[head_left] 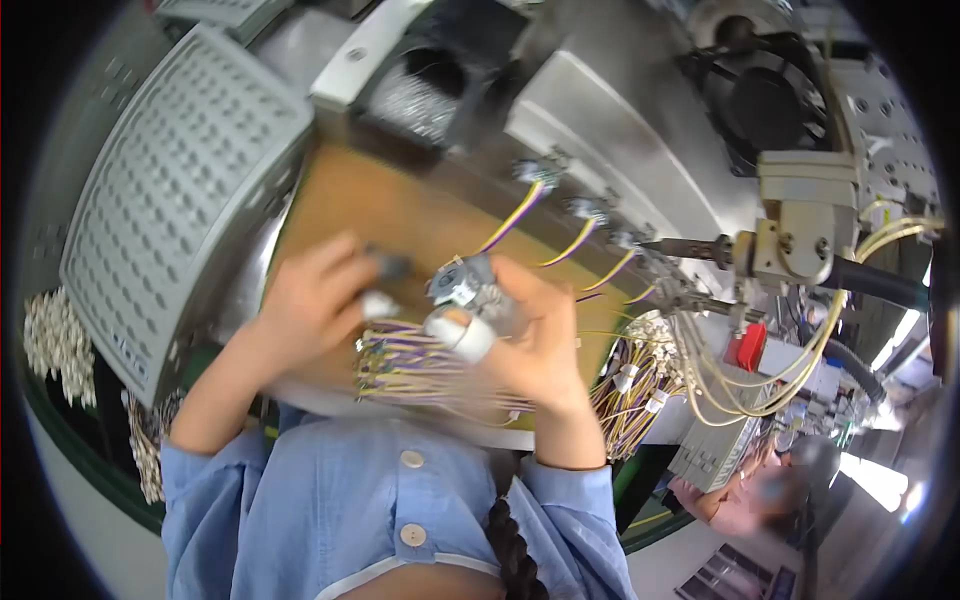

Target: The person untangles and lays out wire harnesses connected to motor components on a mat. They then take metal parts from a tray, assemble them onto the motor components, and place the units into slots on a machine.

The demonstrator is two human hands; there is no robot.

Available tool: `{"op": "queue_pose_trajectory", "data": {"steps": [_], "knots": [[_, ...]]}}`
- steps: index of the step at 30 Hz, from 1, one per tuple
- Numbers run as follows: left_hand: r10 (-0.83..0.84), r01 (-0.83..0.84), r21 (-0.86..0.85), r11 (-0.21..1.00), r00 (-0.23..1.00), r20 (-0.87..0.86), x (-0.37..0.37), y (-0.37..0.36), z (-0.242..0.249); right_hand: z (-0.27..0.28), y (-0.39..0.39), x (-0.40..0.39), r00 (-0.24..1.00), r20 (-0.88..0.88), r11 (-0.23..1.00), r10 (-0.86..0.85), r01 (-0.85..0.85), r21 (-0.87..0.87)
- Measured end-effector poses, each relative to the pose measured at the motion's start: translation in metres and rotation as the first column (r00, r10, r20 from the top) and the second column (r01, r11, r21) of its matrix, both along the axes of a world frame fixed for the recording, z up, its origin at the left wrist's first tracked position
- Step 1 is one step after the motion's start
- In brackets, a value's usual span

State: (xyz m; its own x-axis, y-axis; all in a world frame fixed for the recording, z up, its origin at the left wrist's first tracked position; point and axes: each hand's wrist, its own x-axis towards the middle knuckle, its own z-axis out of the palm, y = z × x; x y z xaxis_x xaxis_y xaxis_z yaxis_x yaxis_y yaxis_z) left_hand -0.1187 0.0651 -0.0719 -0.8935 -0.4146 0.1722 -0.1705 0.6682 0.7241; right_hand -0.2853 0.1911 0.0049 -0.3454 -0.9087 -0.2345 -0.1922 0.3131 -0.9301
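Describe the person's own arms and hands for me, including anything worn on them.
The left sleeve and right sleeve are light blue and end short of the wrists, leaving the lower forearms bare. Both hands are ungloved. The right hand wears a white wrap around the thumb. The left hand shows a white covering at the thumb tip, blurred.

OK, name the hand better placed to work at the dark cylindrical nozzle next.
Likely the right hand: it holds a round grey metallic part and sits nearer the nozzle than the left hand.
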Motion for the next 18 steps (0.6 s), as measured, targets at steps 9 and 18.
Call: {"op": "queue_pose_trajectory", "data": {"steps": [9, 18], "knots": [[-0.293, 0.306, -0.317, 0.898, 0.952, 0.091, -0.005, 0.011, 0.005, 0.010, -0.003, -0.008, 0.978, -0.111, 0.984, 0.177, -0.179, -0.008], [-0.035, 0.056, 0.309, 0.949, 0.997, -0.074, -0.012, 0.008, 0.026, -0.008, -0.005, -0.021, 0.962, 0.270, 0.952, 0.042, 0.043, -0.302]]}}
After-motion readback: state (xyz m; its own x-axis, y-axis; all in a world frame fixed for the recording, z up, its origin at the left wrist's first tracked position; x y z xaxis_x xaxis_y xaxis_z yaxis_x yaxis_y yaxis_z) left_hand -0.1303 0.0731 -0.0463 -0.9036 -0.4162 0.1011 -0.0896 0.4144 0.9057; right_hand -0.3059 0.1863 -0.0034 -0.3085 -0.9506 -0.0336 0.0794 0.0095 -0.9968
